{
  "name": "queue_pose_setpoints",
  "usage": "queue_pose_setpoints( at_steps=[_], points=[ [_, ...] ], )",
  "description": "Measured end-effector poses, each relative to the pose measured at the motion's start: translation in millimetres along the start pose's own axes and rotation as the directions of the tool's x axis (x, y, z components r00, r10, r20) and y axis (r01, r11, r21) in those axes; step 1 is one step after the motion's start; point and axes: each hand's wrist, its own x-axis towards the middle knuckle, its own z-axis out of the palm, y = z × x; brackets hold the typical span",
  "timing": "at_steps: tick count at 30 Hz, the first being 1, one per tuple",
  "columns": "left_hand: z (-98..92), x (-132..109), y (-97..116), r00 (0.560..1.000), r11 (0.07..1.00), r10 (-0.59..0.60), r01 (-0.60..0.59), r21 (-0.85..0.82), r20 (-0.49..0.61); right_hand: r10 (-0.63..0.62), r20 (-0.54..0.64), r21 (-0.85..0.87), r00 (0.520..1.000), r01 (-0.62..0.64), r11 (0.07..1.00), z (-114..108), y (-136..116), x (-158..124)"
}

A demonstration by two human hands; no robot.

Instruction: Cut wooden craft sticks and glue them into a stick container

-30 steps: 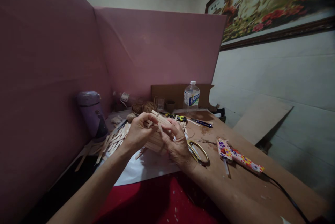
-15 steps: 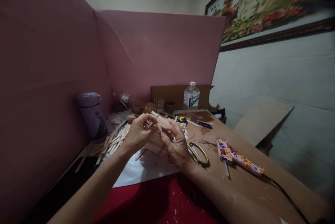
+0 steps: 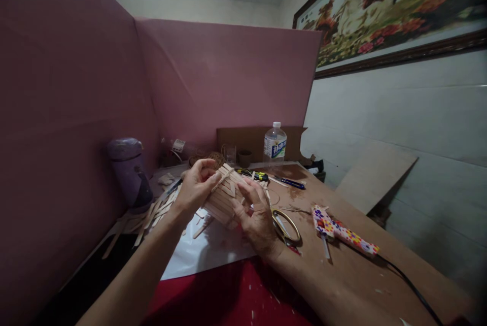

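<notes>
Between my hands is a craft piece made of wooden popsicle sticks point(image 3: 220, 199), tilted, with a twine band point(image 3: 223, 178) across its upper part. My left hand point(image 3: 196, 184) pinches its upper left edge, thumb near the twine. Fingers of my right hand point(image 3: 256, 212) close on its right side, by a short light strip point(image 3: 230, 191) lying slantwise on its face. Loose popsicle sticks point(image 3: 162, 217) lie in a heap to the left of my left wrist. Gold-handled scissors point(image 3: 287, 225) rest just right of my right hand.
A flowered glue gun point(image 3: 342, 232) with a black cord lies on the brown board at right. Behind the hands stand a water bottle point(image 3: 274, 145), a small pot point(image 3: 244, 156) and balls of twine point(image 3: 213, 159). A purple cylinder point(image 3: 131, 173) stands at left, a blue pen point(image 3: 289, 183) at back right.
My left hand has shifted left from across the stick piece to its upper left edge, uncovering the twine band and the slanted strip. My right hand still holds the right side.
</notes>
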Motion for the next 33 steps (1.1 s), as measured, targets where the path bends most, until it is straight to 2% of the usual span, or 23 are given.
queue_pose_setpoints(
  at_steps=[5, 14, 18, 26, 33],
  points=[
    [0.9, -5.8, -10.3, 0.999, 0.998, -0.043, 0.042, 0.048, 0.023, 0.018, -0.052, -0.055, 0.998, -0.021, 0.998, -0.4, 2.1, 0.4],
    [0.3, -10.8, -20.0, 1.000, 0.999, 0.019, -0.019, 0.048, 0.010, -0.006, -0.024, -0.148, 1.000, 0.002, 0.989, -4.1, -3.7, -1.5],
    [0.1, -12.6, -21.5, 0.999, 1.000, 0.001, -0.002, 0.030, 0.034, -0.026, -0.007, -0.142, 1.000, 0.025, 0.990, -5.7, -3.4, -2.6],
    [2.1, -14.1, -24.6, 0.999, 0.999, 0.037, -0.037, 0.012, -0.026, -0.044, -0.029, -0.106, 0.999, 0.040, 0.994, -1.8, 0.2, -4.5],
    [4.8, -15.7, -25.1, 0.999, 0.998, 0.033, -0.034, -0.044, -0.021, -0.056, -0.033, -0.102, 0.998, 0.053, 0.993, -1.8, -0.6, -7.3]
  ],
)
